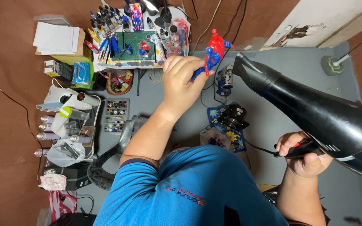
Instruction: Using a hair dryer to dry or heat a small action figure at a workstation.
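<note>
My left hand (181,81) is closed around the legs of a red and blue action figure (213,52), held out over the grey floor mat (298,71). My right hand (304,157) grips the handle of a large black hair dryer (315,113). The dryer's flat nozzle sits just right of the figure and points at it. A black cord runs left from the dryer's handle.
A small work table (137,46) with a green cutting mat, paint bottles and tools stands beyond my left hand. A tray of small paint pots (116,115), spray cans (47,129), a stack of white paper (55,38) and a floral cloth (227,129) lie around.
</note>
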